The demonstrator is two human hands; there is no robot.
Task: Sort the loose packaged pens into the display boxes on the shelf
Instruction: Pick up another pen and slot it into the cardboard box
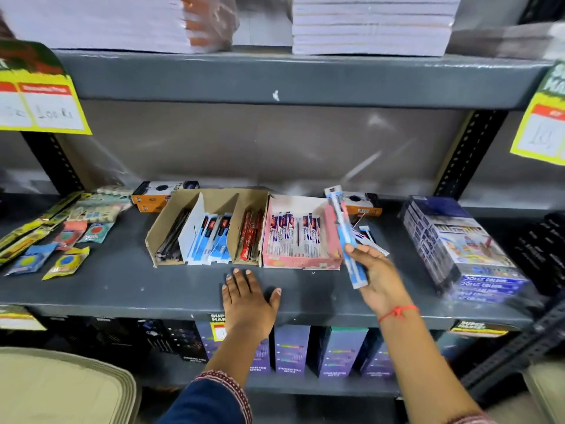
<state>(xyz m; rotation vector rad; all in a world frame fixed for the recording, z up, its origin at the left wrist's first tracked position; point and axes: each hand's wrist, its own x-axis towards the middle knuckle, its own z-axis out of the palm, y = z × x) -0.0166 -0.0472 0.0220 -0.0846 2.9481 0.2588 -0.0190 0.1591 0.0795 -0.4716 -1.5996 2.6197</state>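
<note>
My right hand grips a blue-and-white packaged pen, held upright just right of the pink display box. That box holds several white and navy pen packs. To its left stands a brown cardboard display box with three compartments: dark pens, blue packs, red packs. A few loose pen packs lie on the shelf behind my right hand. My left hand rests flat and empty on the grey shelf, in front of the cardboard box.
Small colourful packets lie scattered at the shelf's left. Orange-and-black boxes stand behind the display boxes. A stack of blue colour boxes fills the right side. Paper stacks sit on the shelf above, purple boxes below.
</note>
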